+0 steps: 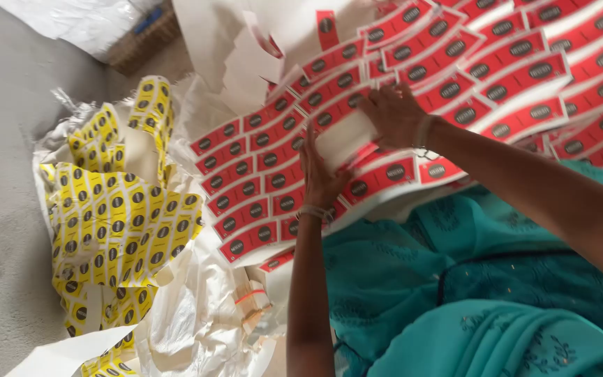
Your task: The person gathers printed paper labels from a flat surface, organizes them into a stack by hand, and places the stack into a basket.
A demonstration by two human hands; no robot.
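My left hand [319,174] and my right hand [393,112] together grip a small white stack of cards [345,138], seen edge-on, held just above printed sheets of red labels [259,174]. The left palm presses the stack's near side, and the right hand's fingers close over its far end. Each red label carries a dark oval mark. The red sheets spread from my lap up to the far right [525,70]. Bangles show on both wrists.
A pile of yellow label sheets [116,216] with dark round marks lies on white wrapping at the left. Bundled white card stacks [251,300] sit below the red sheets. Grey floor [1,209] runs along the left; a woven basket [144,35] stands at the top. Teal clothing [455,279] covers my lap.
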